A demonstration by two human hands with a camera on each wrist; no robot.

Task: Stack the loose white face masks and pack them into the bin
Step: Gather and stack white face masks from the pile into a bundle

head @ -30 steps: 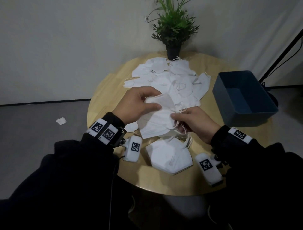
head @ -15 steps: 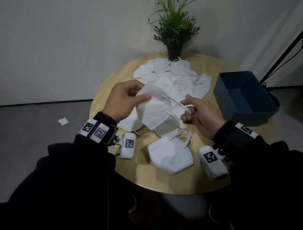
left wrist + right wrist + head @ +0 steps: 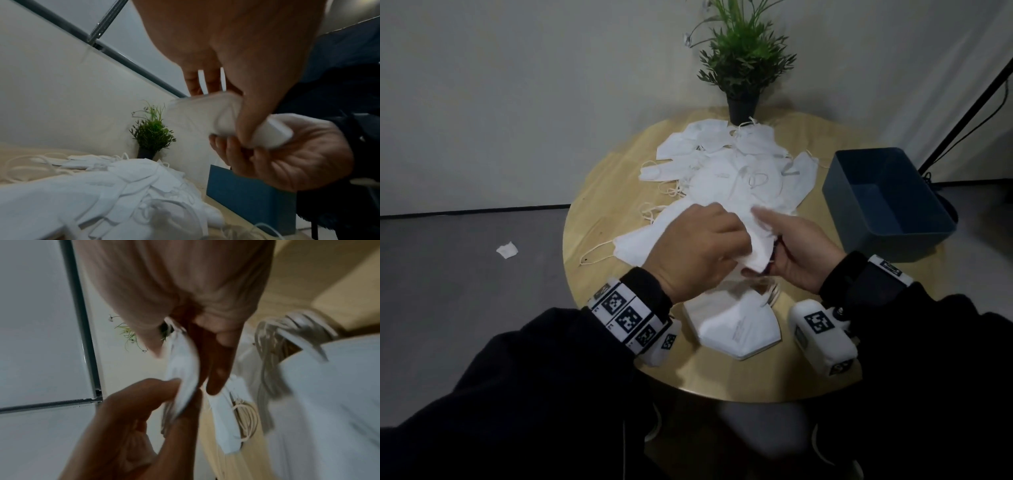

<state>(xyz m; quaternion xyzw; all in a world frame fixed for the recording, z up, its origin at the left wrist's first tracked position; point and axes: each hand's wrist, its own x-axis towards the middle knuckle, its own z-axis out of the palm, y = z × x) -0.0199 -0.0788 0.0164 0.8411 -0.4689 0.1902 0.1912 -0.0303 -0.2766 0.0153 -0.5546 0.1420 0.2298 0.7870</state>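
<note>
- The left hand (image 3: 698,246) was held above the middle of the round bench (image 3: 599,192), its thumb and fingers pinched around a folded white mask (image 3: 758,245).
- The right hand (image 3: 801,251) met it from the other side; the left wrist view showed its fingers curled under the same mask (image 3: 228,120), so both hands gripped it between them.
- Directly below the hands, at the near edge of the bench, lay a neat stack of masks (image 3: 736,325), its ear loops bunched at the right side.
- Beyond the hands, the loose masks (image 3: 726,171) were spread in an overlapping pile across the bench, reaching back to the potted plant (image 3: 743,65).
- The blue bin (image 3: 887,202) stood at the right edge of the bench, just beside the pile; no masks showed inside it.
- A scrap of white paper (image 3: 507,250) lay on the grey floor to the left.
</note>
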